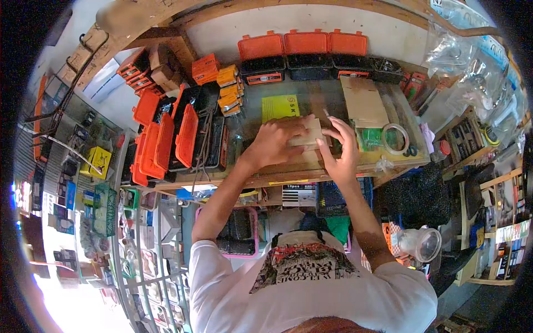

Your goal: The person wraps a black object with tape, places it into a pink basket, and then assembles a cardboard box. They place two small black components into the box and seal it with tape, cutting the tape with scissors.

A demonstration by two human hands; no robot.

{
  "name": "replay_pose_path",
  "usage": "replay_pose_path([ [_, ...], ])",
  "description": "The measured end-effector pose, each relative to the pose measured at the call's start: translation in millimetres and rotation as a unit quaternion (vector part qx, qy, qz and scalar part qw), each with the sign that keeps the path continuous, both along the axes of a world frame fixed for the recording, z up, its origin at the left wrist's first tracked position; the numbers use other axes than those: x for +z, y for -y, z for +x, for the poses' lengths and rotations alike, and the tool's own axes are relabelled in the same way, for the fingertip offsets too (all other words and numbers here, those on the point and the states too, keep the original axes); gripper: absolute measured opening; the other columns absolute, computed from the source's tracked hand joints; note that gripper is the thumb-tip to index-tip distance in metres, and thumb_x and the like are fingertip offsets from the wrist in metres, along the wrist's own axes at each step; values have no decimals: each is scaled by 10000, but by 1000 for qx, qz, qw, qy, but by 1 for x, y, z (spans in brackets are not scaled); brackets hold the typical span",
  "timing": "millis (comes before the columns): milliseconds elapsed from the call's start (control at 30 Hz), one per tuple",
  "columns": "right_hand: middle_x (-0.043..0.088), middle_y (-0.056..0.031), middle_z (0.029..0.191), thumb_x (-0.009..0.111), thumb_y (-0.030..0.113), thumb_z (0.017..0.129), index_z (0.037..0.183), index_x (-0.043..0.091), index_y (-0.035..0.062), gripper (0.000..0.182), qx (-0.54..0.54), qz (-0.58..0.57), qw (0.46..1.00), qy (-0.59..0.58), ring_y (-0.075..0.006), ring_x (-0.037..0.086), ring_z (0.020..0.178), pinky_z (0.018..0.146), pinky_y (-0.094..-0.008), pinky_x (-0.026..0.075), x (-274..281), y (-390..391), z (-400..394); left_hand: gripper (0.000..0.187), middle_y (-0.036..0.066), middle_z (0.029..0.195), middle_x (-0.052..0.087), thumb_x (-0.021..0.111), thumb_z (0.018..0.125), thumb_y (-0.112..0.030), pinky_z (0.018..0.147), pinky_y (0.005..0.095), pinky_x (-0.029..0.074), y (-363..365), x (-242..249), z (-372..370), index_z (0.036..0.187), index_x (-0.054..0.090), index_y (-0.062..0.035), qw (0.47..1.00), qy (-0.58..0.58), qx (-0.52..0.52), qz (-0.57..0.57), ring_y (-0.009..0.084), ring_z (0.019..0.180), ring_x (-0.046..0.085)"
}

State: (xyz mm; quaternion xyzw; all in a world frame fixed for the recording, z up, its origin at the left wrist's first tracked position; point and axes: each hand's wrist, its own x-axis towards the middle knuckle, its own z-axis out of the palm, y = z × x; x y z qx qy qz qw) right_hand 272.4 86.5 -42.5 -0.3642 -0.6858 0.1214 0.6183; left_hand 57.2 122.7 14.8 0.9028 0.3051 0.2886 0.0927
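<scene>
A small folded piece of tan cardboard [312, 132] lies at the middle of the glass-topped counter [250, 158]. My left hand [276, 139] rests over its left side, fingers gripping it. At its right edge is my right hand [341, 149], thumb and fingers apart, with the fingertips right by the cardboard. Just behind the left hand lies a yellow card [280, 106] with dark print. To the right are a larger cardboard sheet [363, 102] and a roll of tape [395, 139] lying flat.
Black cases with orange lids [261, 47] line the back of the counter; more orange-lidded cases [161, 141] stand at the left. Small orange-yellow boxes [229, 89] are stacked near them. Plastic bags [461, 61] hang at the right. A clear tub [425, 245] is below right.
</scene>
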Motion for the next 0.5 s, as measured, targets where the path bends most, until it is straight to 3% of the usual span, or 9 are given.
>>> replay_pose_path([
  [167,551,-196,1401,718,20,911,1466,394,14,643,12,-20,999,-42,-270,698,1092,951,-394,540,-4,1,-5,372,107,1409,630,787,710,-168,982,439,531,-2,0,6,1036,657,-47,995,11,24,-96,356,1146,659],
  [500,575,-202,1341,704,40,924,1497,366,8,666,-5,-29,999,-23,-282,699,1086,941,-407,540,-1,2,-9,323,104,1404,634,787,701,-169,976,462,527,-9,-6,3,931,597,-46,999,24,-19,-37,379,1138,652],
])
